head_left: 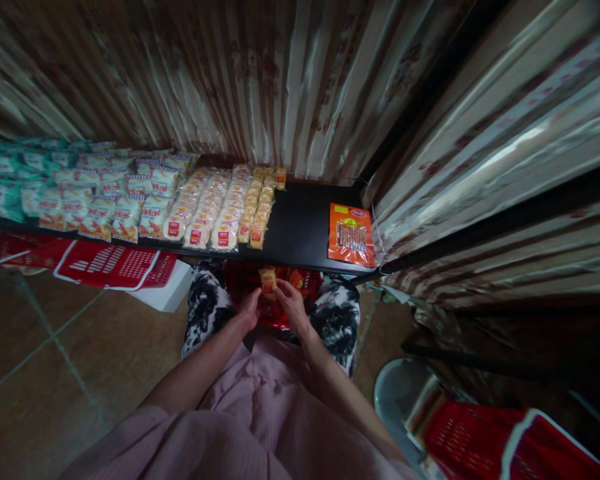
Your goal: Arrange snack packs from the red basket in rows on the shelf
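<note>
Above a red basket between my knees I hold a small yellow snack packet with a red label. My right hand pinches its right side. My left hand is closed at its lower left edge, though some of its fingers are hidden. On the black shelf just beyond, matching yellow packets stand in short rows. Left of them come rows of clear-wrapped round snacks with red labels, then white bags and teal bags.
An orange packet lies flat at the shelf's right end. Under the shelf on the left, a red basket rests by a white box. At lower right are a grey tub and another red basket. Curtains hang behind.
</note>
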Demonstrator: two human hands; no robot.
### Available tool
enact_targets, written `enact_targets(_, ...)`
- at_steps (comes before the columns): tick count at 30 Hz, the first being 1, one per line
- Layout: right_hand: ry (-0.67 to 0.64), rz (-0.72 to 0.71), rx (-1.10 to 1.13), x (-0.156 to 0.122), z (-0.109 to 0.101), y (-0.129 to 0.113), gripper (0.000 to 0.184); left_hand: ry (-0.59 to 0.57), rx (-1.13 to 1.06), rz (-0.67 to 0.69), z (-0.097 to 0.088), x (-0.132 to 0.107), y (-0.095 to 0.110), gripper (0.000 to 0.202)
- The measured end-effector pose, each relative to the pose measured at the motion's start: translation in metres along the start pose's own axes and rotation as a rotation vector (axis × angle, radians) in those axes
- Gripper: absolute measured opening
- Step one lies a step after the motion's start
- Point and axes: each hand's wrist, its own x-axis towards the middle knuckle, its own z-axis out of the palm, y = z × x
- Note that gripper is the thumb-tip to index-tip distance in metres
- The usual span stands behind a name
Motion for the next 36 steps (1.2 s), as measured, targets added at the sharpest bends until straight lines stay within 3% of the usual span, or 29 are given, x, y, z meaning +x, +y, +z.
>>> enact_targets(10, 0.062, -0.031, -0.028, -0.008, 0.004, -0.014, 0.040, 0.030, 0.075, 0.095, 0.003, -0.004, -0.001, 0.008)
enact_targets(22, 0.055, -0.121, -0.151, -0.011, 0.000, -0.012, 0.038, -0.006, -0.007, 0.138, 0.011, -0.019, 0.008, 0.010)
enact_targets(28, 0.076, -0.133, -0.179, -0.011, -0.003, -0.017, 0.039, -0.036, 0.016, 0.181, 0.014, -0.020, 0.007, 0.007)
enact_targets(36, 0.127, -0.181, -0.281, -0.008, -0.008, -0.025, 0.041, -0.097, 0.068, 0.251, 0.017, -0.009, 0.005, 0.018)
